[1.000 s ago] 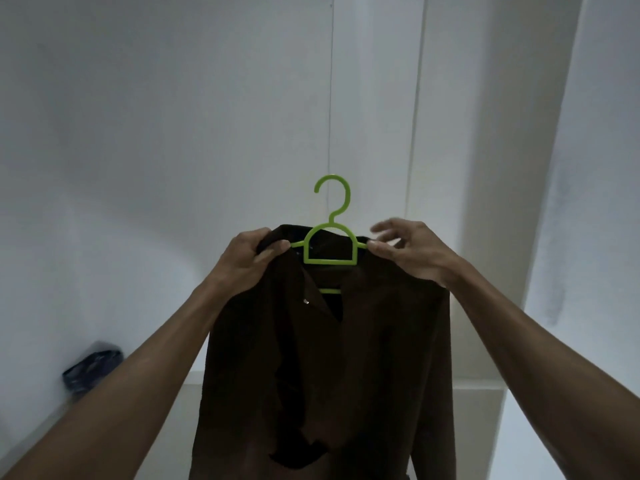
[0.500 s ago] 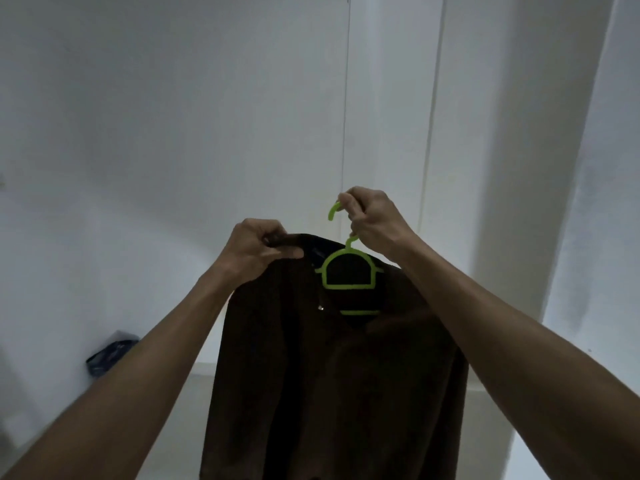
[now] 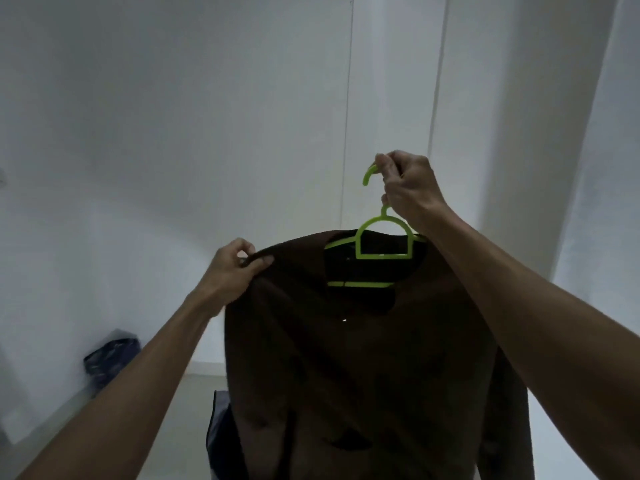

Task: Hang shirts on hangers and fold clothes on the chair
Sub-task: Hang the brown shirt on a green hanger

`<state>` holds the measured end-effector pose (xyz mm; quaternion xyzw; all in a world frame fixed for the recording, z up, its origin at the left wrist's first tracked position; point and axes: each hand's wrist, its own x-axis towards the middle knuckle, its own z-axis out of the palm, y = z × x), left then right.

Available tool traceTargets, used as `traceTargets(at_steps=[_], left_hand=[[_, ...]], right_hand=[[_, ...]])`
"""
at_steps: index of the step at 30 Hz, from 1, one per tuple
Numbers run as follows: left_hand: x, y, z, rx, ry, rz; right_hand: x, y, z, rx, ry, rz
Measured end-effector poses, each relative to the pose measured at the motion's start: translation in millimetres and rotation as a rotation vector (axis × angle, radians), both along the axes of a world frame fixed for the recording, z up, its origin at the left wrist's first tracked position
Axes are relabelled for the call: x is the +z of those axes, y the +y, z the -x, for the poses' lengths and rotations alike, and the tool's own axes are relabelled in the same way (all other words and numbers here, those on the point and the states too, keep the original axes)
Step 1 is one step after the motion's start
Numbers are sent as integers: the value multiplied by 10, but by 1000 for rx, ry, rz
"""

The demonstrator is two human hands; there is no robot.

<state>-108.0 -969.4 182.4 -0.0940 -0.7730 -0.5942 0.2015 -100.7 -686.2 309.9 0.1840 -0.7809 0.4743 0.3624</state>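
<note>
A dark brown shirt (image 3: 363,358) hangs on a bright green plastic hanger (image 3: 382,252) held up in front of a white wall. My right hand (image 3: 410,188) grips the hanger's hook from the right, covering most of the hook. My left hand (image 3: 237,268) pinches the shirt's left shoulder between thumb and fingers. The shirt's collar is open, showing the hanger's crossbar and a small pale button. The shirt's lower part runs out of the bottom of the frame.
White wall panels (image 3: 242,116) with vertical seams fill the background. A dark blue patterned bundle (image 3: 110,358) lies on the floor at the lower left against the wall. A grey-blue cloth edge (image 3: 218,434) shows behind the shirt's lower left.
My right hand left the shirt's right shoulder and took hold of the hanger's hook. My left hand slid outward along the left shoulder. The shirt and hanger shifted to the right.
</note>
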Motion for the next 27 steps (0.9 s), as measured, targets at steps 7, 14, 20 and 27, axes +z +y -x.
traceTargets(at_steps=[7, 14, 20, 27], left_hand=[[291, -157, -37, -162, -88, 431], [135, 87, 38, -60, 318, 381], [191, 112, 39, -88, 240, 517], [281, 119, 22, -4, 279, 554]], right_hand=[[-39, -50, 32, 108, -16, 216], [17, -268, 43, 154, -11, 189], [-32, -400, 103, 202, -75, 102], [-57, -410, 93, 272, -91, 155]])
